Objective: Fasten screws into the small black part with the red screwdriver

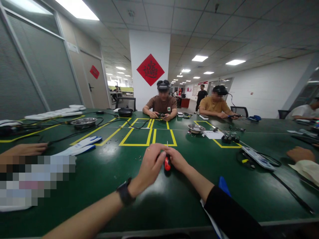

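Note:
A screwdriver (167,164) with a red and black handle lies between my hands over the green table, its thin shaft pointing away from me. My right hand (177,158) is closed around it, fingers near the base of the shaft. From the other side my left hand (152,160), with a dark watch on the wrist, is curled in so that its fingertips meet the right ones. The left thumb lies beside the handle. Whatever the left fingertips pinch is hidden. Several tiny metal bits (139,158) lie on the table left of my hands.
Yellow tape (136,144) marks boxes on the table (119,176). A metal bowl (196,128) stands ahead right, another bowl (84,122) far left. White-blue gloves (81,145) lie left; black parts (230,138) and a cable (271,160) right. Co-workers sit opposite and at both sides.

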`<action>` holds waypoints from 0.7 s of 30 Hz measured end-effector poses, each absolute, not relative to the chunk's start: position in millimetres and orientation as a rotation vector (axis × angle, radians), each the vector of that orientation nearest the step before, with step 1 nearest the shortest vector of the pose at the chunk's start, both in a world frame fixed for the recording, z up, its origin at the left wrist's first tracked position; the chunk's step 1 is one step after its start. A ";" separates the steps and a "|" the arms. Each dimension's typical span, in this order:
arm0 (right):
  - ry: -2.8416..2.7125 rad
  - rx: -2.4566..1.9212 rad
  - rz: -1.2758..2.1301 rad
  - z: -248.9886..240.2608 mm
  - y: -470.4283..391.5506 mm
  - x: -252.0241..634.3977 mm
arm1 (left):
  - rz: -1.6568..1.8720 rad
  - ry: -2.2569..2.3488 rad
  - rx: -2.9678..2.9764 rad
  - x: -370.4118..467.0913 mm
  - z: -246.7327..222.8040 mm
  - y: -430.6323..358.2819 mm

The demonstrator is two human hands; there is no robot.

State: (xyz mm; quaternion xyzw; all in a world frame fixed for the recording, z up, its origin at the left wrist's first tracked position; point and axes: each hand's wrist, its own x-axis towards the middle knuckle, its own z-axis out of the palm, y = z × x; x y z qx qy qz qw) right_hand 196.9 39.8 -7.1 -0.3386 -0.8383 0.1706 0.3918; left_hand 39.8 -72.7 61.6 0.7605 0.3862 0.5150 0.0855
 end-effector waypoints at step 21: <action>-1.288 -0.565 0.464 17.2 -4.7 177.9 | 1.195 1.169 2.126 16.8 -8.2 3.3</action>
